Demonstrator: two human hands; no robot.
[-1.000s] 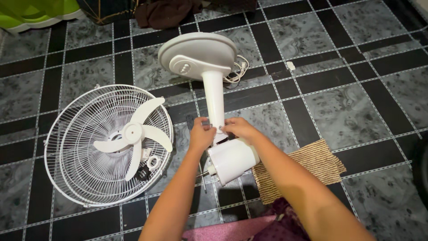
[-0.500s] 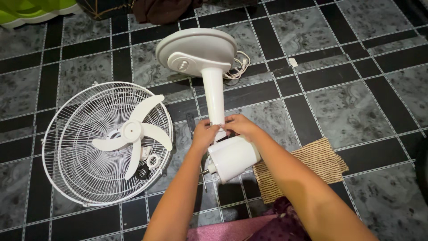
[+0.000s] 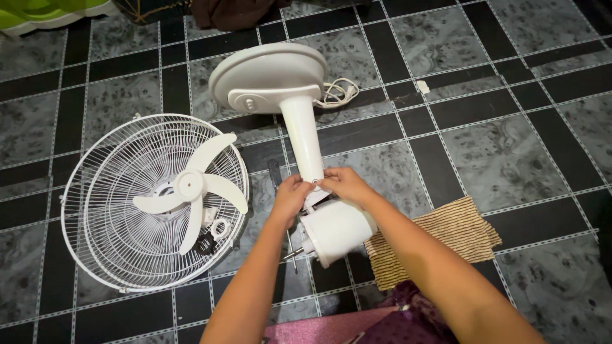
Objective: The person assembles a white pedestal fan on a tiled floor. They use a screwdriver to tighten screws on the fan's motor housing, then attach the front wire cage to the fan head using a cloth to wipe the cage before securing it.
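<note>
A white fan stand (image 3: 301,137) lies on the tiled floor, its round base (image 3: 268,76) tipped up at the far end. Its white motor housing (image 3: 338,230) sits at the near end with a bare metal shaft sticking out. My left hand (image 3: 292,195) and my right hand (image 3: 341,183) meet at the joint between the stand's neck and the motor housing, fingers pinched there. What they pinch is too small to tell. A white wire grille (image 3: 153,200) with a three-bladed white fan blade (image 3: 191,190) resting in it lies to the left.
A striped brown woven cloth (image 3: 440,239) lies right of the motor. The coiled white power cord (image 3: 335,94) sits beside the base. Small black parts (image 3: 207,241) rest in the grille. A green plastic item (image 3: 44,14) and dark cloth (image 3: 229,13) lie along the far edge.
The stand's base has swung slightly left and the motor housing shifted a little nearer. Both hands stay pinched at the neck joint.
</note>
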